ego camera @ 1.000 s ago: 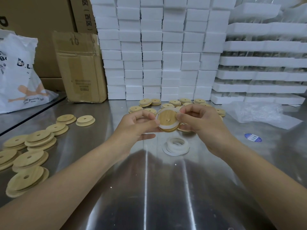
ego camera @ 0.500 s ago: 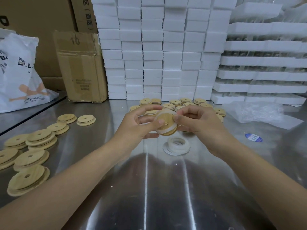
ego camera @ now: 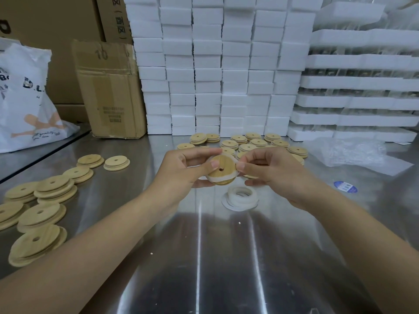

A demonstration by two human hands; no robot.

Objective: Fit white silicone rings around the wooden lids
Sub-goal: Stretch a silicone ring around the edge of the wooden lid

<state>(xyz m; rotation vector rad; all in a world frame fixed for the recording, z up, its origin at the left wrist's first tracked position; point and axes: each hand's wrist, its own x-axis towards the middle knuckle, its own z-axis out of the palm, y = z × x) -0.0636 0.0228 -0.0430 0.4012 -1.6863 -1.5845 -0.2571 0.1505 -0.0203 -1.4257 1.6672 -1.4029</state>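
A round wooden lid [ego camera: 223, 165] with a small centre hole is held above the steel table, tilted toward me. My left hand [ego camera: 183, 171] grips its left edge with the thumb lying across its face. My right hand [ego camera: 274, 171] pinches a white silicone ring [ego camera: 221, 177] that wraps the lid's rim and is stretched at the upper right. A small pile of white silicone rings [ego camera: 241, 197] lies on the table just below my hands. Several bare wooden lids [ego camera: 256, 142] lie behind my hands.
More wooden lids [ego camera: 45, 200] lie in loose stacks at the left. A cardboard box [ego camera: 108, 89] and a white plastic bag [ego camera: 27, 103] stand at the back left. White foam blocks [ego camera: 215, 64] are stacked along the back; clear plastic wrap [ego camera: 353, 152] lies at the right.
The lid has tilted and turned between my hands, and the ring has moved further around its rim. My left thumb now lies across the lid's face.
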